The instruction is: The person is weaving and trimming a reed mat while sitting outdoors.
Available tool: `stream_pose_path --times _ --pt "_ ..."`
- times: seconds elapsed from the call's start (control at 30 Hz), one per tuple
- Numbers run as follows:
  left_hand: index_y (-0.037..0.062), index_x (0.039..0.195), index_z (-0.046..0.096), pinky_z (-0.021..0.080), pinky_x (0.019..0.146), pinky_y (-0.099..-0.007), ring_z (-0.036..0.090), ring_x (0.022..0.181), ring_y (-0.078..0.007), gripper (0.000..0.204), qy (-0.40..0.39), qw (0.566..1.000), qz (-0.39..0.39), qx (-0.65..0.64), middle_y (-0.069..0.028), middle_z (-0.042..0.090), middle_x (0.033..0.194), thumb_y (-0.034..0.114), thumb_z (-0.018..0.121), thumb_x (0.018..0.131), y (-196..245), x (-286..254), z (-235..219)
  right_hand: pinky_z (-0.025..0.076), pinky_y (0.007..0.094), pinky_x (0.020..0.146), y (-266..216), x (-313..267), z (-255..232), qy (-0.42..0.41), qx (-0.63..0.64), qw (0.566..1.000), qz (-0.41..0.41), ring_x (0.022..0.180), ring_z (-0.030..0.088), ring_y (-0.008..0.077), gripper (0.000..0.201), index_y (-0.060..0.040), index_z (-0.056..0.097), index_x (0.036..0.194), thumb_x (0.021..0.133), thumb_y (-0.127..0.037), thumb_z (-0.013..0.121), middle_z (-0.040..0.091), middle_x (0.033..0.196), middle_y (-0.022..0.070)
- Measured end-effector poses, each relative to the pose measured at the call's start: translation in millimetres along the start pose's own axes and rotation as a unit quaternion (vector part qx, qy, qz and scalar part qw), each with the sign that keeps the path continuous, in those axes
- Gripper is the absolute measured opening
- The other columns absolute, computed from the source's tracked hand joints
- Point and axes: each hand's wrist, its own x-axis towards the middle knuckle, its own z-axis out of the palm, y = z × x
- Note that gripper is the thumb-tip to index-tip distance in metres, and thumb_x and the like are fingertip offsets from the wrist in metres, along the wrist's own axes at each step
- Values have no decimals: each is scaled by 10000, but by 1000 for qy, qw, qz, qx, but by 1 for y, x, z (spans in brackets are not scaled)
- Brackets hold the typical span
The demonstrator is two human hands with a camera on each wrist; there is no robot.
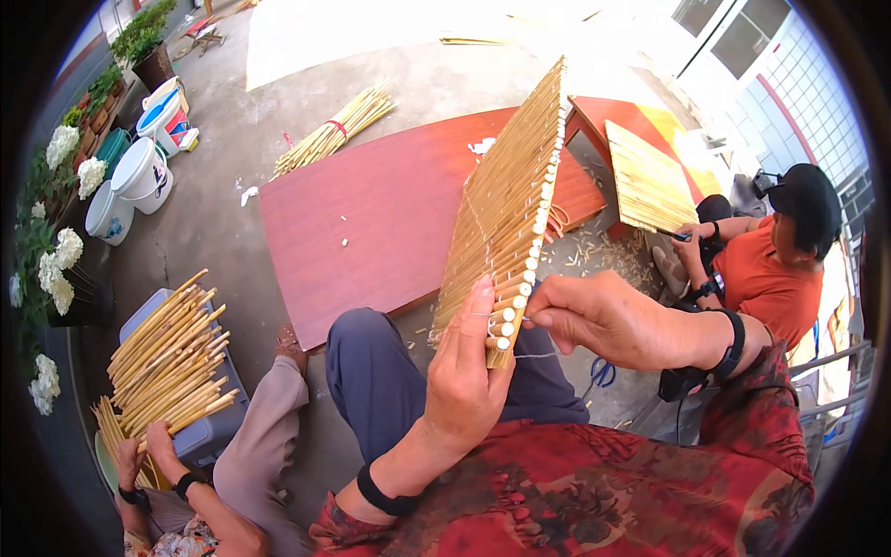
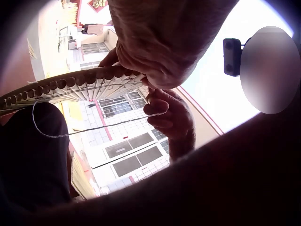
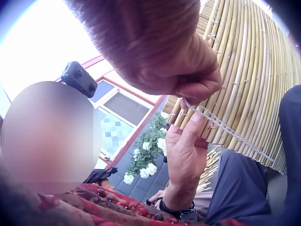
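A mat of straight reed stalks (image 1: 506,200), bound side by side with thread, stands tilted up in front of my lap. My left hand (image 1: 464,390) grips its near corner, thumb on one face in the right wrist view. Close beside that corner, my right hand (image 1: 613,317) pinches a thin whitish string (image 2: 96,127) between thumb and fingertips. The string hangs in a long loop below the mat's edge in the left wrist view. Rows of thread stitches (image 3: 235,135) cross the stalks, and pale round cut ends line the edge.
A low reddish board (image 1: 371,223) lies ahead. At left, a person's hands (image 1: 153,446) hold stalks over a grey bin (image 1: 209,436) loaded with reeds. At right, a person in orange (image 1: 770,278) handles another mat (image 1: 645,176). A tied reed bundle (image 1: 334,130) and blue-handled scissors (image 1: 603,373) lie on the floor.
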Motion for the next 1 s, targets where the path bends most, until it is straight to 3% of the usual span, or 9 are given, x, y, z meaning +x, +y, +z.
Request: stream_pose_path --times 0.03,0.1,0.3,0.53,0.6,0.67,0.73,0.83,1.0 --pt "-65 1195 370 462 813 -318 538 1022 -296 476 0 1000 -4 -3 -219 481 1170 -60 541 750 0 0 0 404 295 470 -1 -1 0 4 0 1000 3 495 517 169 131 -33 523 872 874 -155 477 505 555 67" --pt "-62 1195 373 461 812 -319 540 1019 -301 477 -9 1000 -1 -5 -221 483 1167 -61 540 749 0 1 0 377 254 429 -3 0 0 -11 102 988 113 461 465 102 144 -36 541 865 878 -165 479 489 556 19" --pt "-64 1194 373 454 818 -327 539 1010 -325 492 -21 1000 17 -2 -229 482 1162 -71 545 733 1 3 -2 338 205 375 -9 0 5 -17 202 958 202 436 418 57 158 -45 549 861 892 -172 460 470 574 -8" --pt "-83 1189 362 444 834 -352 519 1028 -351 517 -21 999 36 6 -252 471 1157 -74 562 713 0 8 0 386 212 372 -7 7 1 -26 223 955 195 432 467 79 178 2 519 906 882 -164 461 489 614 22" --pt "-84 1188 362 445 832 -352 520 1021 -356 519 -17 999 45 12 -252 474 1151 -74 565 711 1 9 4 441 211 400 -6 9 -5 -17 223 952 210 516 480 81 201 29 486 978 869 -140 483 466 659 19" --pt "-85 1187 363 446 830 -353 522 1014 -361 521 -16 998 51 18 -252 477 1146 -73 568 709 1 9 8 462 213 414 -9 6 -8 -5 252 945 208 552 497 77 275 35 478 1000 843 -187 519 471 670 24" --pt "-82 1182 370 449 818 -359 528 993 -371 522 1 998 57 21 -253 489 1124 -72 575 702 0 9 13 470 223 419 -19 2 -11 3 275 933 234 476 499 102 423 70 497 930 804 -329 552 477 671 56" --pt "-116 1170 366 412 869 -388 490 1037 -375 555 -21 998 53 14 -269 456 1147 -32 608 678 2 8 19 462 214 393 -8 1 -5 44 287 926 242 538 463 55 403 25 483 963 802 -334 570 441 656 -2" --pt "-119 1165 368 410 872 -388 486 1042 -378 544 -24 998 53 15 -272 459 1136 -26 608 685 2 6 21 427 197 353 -6 -1 5 92 281 929 222 537 489 86 591 92 487 905 735 -465 594 428 655 47"
